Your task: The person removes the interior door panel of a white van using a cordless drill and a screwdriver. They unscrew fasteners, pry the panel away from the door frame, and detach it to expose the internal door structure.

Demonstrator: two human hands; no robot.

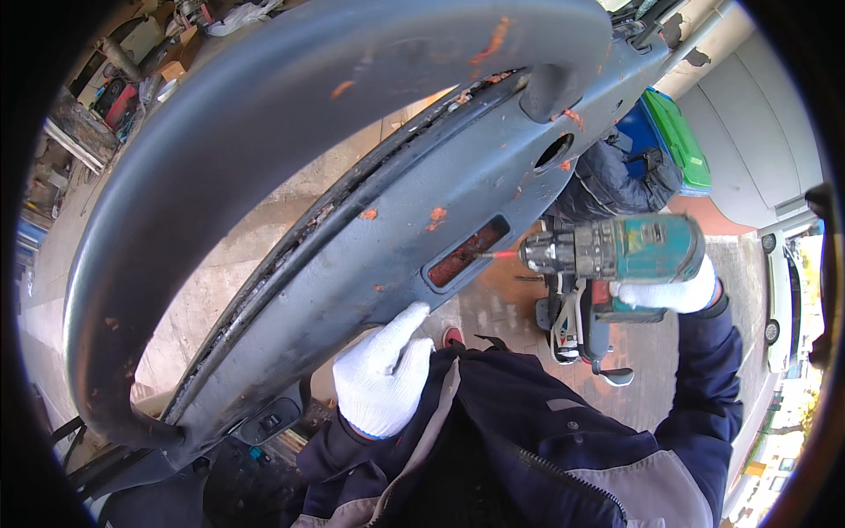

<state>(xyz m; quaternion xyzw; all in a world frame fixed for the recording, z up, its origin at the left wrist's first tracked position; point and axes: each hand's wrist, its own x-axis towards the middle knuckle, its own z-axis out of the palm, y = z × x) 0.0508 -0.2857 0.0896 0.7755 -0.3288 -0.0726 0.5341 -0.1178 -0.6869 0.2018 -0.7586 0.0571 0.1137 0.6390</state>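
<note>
A grey vehicle door (343, 255) with a large arched window frame (158, 176) runs diagonally in front of me, marked with rusty orange patches. In its panel is a rectangular handle recess (466, 255), reddish inside. My right hand (673, 289), in a white knitted glove, grips a teal cordless drill (651, 249) held level. The drill's thin red-marked bit (500, 254) points left, its end at the recess; whether it touches the metal I cannot tell. My left hand (384, 374), also gloved, is empty, its index finger stretched toward the door's lower edge below the recess.
A round hole (554, 151) sits higher on the door. Beyond it stand a blue bin with a green lid (678, 141), a dark jacket (620, 180) and a parked scooter (585, 330). Clutter and boxes (180, 55) lie at the far left. A white car (779, 299) is outside at right.
</note>
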